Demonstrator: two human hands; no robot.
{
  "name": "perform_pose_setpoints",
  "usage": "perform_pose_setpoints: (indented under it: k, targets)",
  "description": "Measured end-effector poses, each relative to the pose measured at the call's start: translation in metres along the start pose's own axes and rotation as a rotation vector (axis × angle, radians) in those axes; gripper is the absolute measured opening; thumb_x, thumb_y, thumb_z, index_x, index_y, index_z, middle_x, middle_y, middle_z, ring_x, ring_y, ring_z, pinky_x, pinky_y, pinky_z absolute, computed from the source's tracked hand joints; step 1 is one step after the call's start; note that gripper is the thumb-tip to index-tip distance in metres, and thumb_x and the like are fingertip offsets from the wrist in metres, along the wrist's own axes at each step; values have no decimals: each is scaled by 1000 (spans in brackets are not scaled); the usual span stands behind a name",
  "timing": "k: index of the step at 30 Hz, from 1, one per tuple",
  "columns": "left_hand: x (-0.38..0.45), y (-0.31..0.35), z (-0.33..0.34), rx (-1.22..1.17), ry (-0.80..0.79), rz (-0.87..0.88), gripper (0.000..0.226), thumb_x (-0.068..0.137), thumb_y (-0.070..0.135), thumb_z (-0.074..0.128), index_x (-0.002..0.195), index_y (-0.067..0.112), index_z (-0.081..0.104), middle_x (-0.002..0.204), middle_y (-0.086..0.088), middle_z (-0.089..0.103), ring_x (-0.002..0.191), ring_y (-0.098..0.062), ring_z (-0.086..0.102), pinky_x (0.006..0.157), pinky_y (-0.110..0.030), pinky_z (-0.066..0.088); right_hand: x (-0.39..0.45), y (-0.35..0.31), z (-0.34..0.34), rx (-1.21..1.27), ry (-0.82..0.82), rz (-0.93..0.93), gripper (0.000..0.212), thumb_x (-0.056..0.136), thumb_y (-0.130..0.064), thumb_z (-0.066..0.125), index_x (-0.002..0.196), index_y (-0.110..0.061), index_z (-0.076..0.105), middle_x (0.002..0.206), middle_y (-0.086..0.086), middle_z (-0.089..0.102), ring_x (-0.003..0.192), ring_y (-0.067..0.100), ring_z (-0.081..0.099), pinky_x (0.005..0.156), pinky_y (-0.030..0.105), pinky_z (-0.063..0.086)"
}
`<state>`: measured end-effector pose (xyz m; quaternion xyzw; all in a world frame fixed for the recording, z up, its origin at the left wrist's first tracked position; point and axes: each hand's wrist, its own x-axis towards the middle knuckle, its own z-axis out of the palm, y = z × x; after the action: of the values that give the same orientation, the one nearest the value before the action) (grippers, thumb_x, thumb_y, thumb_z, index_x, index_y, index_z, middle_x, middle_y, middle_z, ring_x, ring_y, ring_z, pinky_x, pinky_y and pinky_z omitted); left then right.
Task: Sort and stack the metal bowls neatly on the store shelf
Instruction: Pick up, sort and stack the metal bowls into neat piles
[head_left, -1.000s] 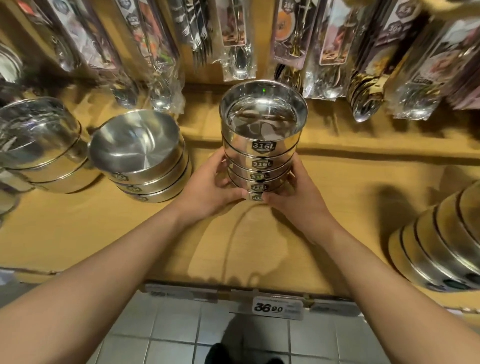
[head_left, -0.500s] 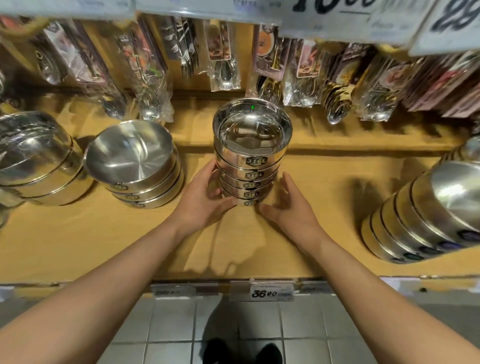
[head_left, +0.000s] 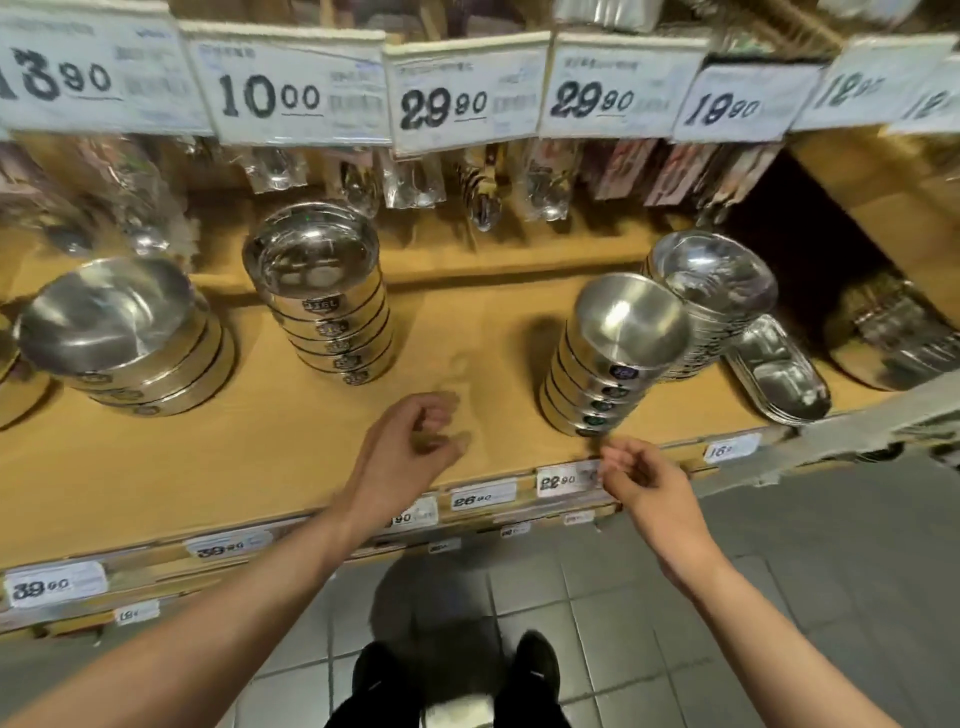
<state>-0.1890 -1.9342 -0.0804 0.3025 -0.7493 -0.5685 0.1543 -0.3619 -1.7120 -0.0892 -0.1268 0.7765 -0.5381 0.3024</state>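
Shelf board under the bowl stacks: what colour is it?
Plain tan, cardboard-like brown shelf board, no pattern; the head view shows it.

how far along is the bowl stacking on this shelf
Looks done: the 316L stack stands upright, free of both hands, beside the wide bowl stack. In hand: nothing; the left hand and right hand hang loosely curled over the shelf edge, the right nearest the small bowl stack. Likely left: that stack leans and touches the plate pile behind it, so it probably needs straightening.
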Motion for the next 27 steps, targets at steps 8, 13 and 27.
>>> perform_pose_setpoints:
  k: [8, 13, 27]
  targets:
    - [53, 52, 87, -29, -216, 15, 72, 80, -10, 77, 137, 17, 42, 124, 9, 53, 104, 21, 55, 80, -1, 45, 62, -14, -42, -120, -251, -157, 78, 78, -14, 86, 140, -34, 45, 125, -21, 68, 118, 0, 63, 96, 19, 52]
    - [76, 37, 102, -7, -234, 36, 82, 77, -9, 78, 139, 25, 37, 123, 13, 58, 109, 16, 59, 85, -8, 49, 85, -16, -31, -74, -291, -325, 76, 76, -9, 88, 139, -21, 48, 133, 0, 64, 126, 17, 61, 106, 47, 51]
    - [130, 6, 53, -46, 98, 53, 75, 72, 10, 87, 135, 29, 52, 123, 16, 67, 119, -2, 60, 103, -41, 53, 166, -55, 41, -99, -414, -362, 87, 62, -32, 86, 138, -23, 45, 130, -4, 66, 119, 11, 64, 105, 39, 52]
